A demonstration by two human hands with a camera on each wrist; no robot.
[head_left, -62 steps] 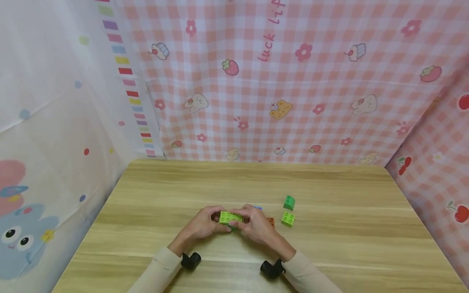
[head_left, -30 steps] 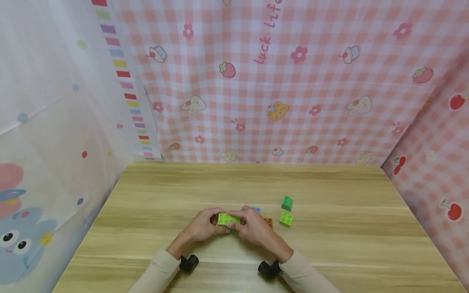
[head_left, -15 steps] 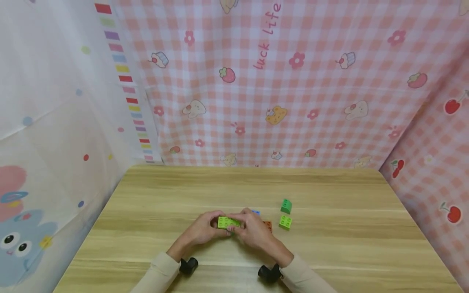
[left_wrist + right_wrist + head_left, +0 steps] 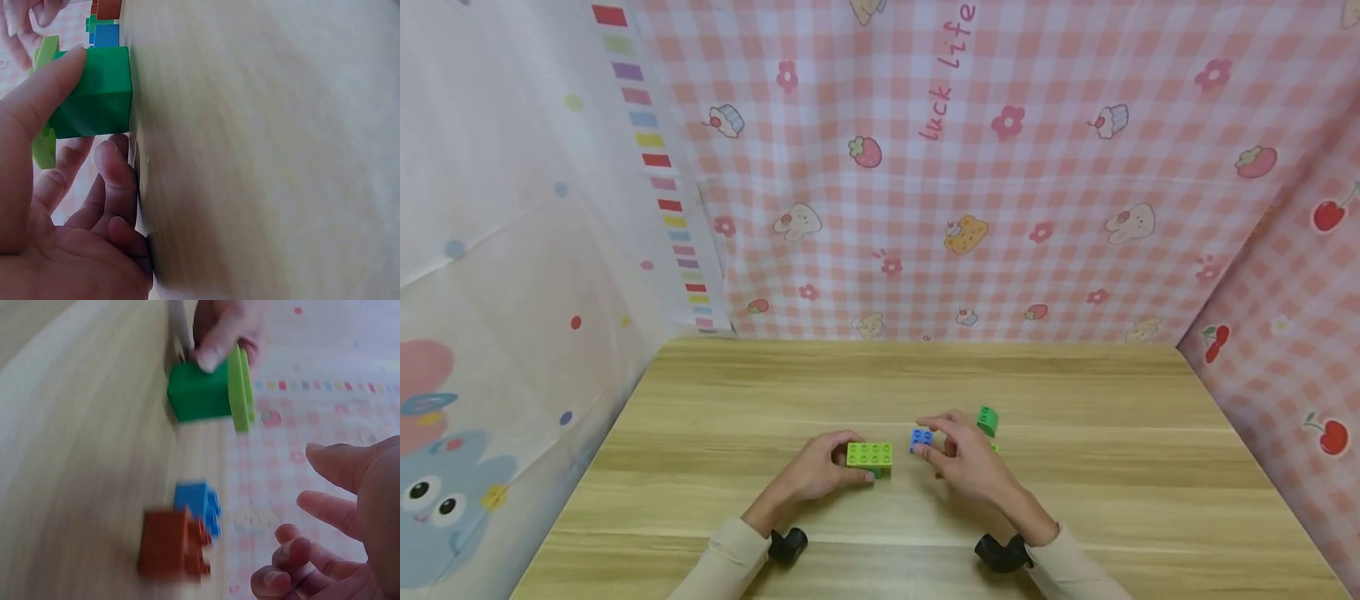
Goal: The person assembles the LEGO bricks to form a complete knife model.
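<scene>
Left to right on the table [image 4: 760, 383], we reckon from the blue block [image 4: 922, 437]. Left of it: the left hand [image 4: 817, 469], thumb and fingers gripping a dark green block [image 4: 100, 90] capped by a lime plate [image 4: 869, 451] — to steady the pair, we judge. Just beside it: an orange block [image 4: 165, 544]. Above it: the right hand [image 4: 973, 465], thumb and fingers parted, holding nothing — seemingly spread to its width. Right of it: a curved green block [image 4: 987, 421]; a small lime block [image 4: 996, 449], mostly covered.
</scene>
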